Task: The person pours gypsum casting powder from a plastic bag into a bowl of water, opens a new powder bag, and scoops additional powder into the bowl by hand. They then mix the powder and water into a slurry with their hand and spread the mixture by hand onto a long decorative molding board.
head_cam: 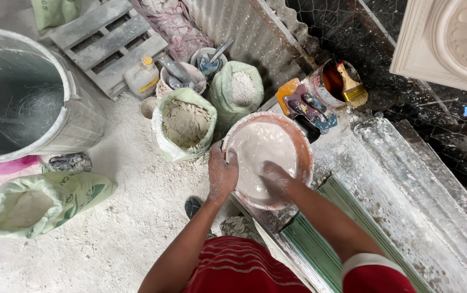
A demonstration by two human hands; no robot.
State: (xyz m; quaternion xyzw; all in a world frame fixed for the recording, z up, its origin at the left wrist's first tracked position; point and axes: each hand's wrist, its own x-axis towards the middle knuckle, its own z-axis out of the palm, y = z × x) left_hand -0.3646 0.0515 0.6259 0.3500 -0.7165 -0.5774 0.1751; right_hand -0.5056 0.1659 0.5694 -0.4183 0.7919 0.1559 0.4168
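A round orange-rimmed basin [304,152] full of white plaster slurry [260,146] rests on the near end of a dusty workbench. My left hand [221,174] grips the basin's left rim, thumb over the edge. My right hand [274,179] is sunk in the white mix near the front of the basin, coated in plaster, its fingers partly hidden under the surface.
Open green sacks of powder [185,126] [237,89] stand left of the basin; another sack [38,202] lies on the floor. A big grey barrel [22,92], a wooden pallet [108,40], a brush in a tin [347,84], a long plaster cornice [407,184] and a white moulded panel [453,40] surround me.
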